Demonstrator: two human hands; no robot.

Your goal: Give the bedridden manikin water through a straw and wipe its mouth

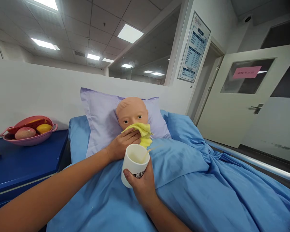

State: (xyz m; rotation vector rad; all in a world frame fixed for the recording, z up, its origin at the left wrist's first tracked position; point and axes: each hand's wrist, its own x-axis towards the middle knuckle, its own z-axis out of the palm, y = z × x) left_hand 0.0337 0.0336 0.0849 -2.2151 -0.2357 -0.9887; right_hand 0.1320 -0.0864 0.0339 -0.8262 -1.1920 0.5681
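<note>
A training manikin (pixel 131 111) lies in a bed, its head on a lilac pillow (pixel 101 120) and a blue blanket (pixel 195 183) over its body. My left hand (pixel 122 143) presses a yellow cloth (pixel 142 131) against the manikin's mouth and chin, fingers closed over it. My right hand (pixel 142 185) grips a white cup (pixel 134 162) from below, upright and just in front of the cloth, over the manikin's chest. A thin straw (pixel 152 149) sticks out of the cup toward the right.
A blue bedside cabinet (pixel 21 162) at the left bears a pink bowl (pixel 29 139) of fruit. A metal bed rail (pixel 256 162) runs along the right side. Beyond it stands a white door (pixel 246 106), with a notice board (pixel 194 48) on the wall.
</note>
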